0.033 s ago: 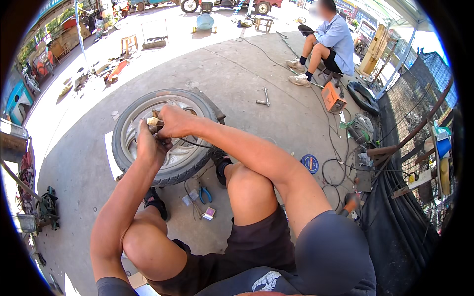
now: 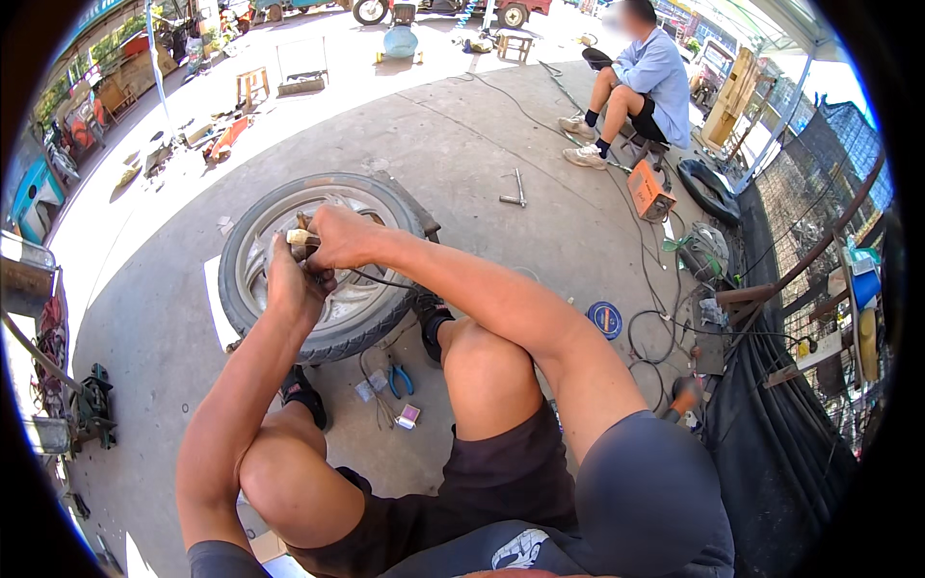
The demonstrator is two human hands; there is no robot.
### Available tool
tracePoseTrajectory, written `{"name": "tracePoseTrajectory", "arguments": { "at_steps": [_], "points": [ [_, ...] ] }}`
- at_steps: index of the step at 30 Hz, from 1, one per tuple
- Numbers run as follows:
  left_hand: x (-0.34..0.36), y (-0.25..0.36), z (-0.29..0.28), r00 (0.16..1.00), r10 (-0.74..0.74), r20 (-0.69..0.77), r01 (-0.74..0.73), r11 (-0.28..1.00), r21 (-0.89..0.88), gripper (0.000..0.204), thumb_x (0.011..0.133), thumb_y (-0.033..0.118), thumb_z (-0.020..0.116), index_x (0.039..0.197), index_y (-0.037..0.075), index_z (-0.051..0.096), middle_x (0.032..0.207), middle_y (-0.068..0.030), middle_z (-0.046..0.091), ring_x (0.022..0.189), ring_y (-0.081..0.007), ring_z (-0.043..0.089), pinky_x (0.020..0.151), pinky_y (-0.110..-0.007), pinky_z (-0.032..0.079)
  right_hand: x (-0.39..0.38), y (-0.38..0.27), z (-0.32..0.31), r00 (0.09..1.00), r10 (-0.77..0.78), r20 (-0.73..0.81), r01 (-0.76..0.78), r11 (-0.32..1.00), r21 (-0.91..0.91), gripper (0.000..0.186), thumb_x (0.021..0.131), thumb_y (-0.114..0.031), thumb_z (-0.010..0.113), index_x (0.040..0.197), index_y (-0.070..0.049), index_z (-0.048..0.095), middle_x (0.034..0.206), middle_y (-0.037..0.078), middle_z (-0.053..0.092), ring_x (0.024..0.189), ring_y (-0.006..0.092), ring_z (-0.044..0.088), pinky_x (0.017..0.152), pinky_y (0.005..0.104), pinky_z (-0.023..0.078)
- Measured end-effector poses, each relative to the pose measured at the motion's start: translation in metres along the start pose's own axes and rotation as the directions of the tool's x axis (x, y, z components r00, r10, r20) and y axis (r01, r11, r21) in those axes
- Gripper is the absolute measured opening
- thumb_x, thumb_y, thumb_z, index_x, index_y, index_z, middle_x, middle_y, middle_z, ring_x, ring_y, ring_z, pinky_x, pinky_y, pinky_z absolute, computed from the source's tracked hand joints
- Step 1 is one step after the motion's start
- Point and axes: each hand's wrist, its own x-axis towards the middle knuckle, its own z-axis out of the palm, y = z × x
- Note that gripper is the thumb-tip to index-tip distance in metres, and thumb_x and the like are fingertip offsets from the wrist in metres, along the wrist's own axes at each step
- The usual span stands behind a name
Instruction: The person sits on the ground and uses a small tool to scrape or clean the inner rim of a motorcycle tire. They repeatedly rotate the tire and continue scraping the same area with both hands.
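Observation:
A wheel with a black tyre (image 2: 390,313) and pale metal spokes lies flat on the ground in front of my feet. Over its hub, my left hand (image 2: 294,279) and my right hand (image 2: 349,237) come together with closed fingers. Between them shows a small cream-coloured piece (image 2: 299,237) with a darker part beside it; its kind is too small to tell. My fingers hide much of it, and both hands close around this spot. A thin black cable (image 2: 381,280) runs from under the right hand across the rim toward my right shoe.
Blue-handled pliers (image 2: 401,381) and a small pink-and-white box (image 2: 409,416) lie between my feet. A T-shaped wrench (image 2: 518,189) is beyond the wheel. At right are a blue round tin (image 2: 605,320), loose cables, an orange machine (image 2: 652,191) and a seated person (image 2: 655,87).

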Motion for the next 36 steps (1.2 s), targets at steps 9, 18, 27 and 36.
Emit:
{"name": "tracePoseTrajectory", "arguments": {
  "at_steps": [9,18,27,36],
  "points": [
    [0.001,0.0,-0.001,1.0,-0.022,0.0,0.022,1.0,-0.014,0.056,0.105,0.06,0.024,0.106,0.012,0.053,0.074,-0.0051,0.052,0.066,-0.0194,0.044,0.062,-0.034,0.037,-0.001,0.0,-0.001,0.999,0.013,0.031,-0.013,1.0,-0.002,0.031,0.061,-0.023,0.076,0.069,0.006,0.069,0.068,0.026,0.066,0.067,0.036,0.069,0.065,0.0422,0.055],
    [-0.003,0.002,0.001,1.0,-0.001,0.018,0.001,0.999,0.034,0.056,0.106,0.057,0.023,0.099,0.012,0.056,0.077,-0.0034,0.05,0.067,-0.0183,0.043,0.061,-0.035,0.037,-0.004,0.0,-0.003,0.998,-0.039,0.039,0.027,0.962,0.271,0.028,0.074,-0.019,0.071,0.085,0.006,0.069,0.071,0.015,0.069,0.066,0.0198,0.064,0.063,0.0355,0.05],
    [-0.006,0.007,-0.002,0.997,0.065,-0.05,-0.058,0.989,0.136,0.03,0.106,0.037,0.047,0.094,0.011,0.058,0.074,0.0026,0.043,0.063,-0.0105,0.039,0.053,-0.027,0.031,-0.009,-0.012,-0.01,0.984,0.161,-0.071,-0.113,0.885,0.451,0.025,0.084,-0.018,0.063,0.086,0.007,0.066,0.074,0.012,0.065,0.067,0.019,0.056,0.063,0.0371,0.045],
    [-0.005,0.009,-0.005,0.988,0.153,-0.016,-0.15,0.982,0.112,0.019,0.104,0.029,0.055,0.096,0.011,0.057,0.072,0.0049,0.04,0.059,-0.0078,0.037,0.05,-0.025,0.028,-0.001,-0.003,-0.001,0.979,0.201,-0.023,-0.152,0.807,0.571,0.022,0.086,-0.019,0.063,0.078,0.002,0.063,0.069,0.005,0.058,0.062,0.0138,0.049,0.054,0.035,0.038]
  ]
}}
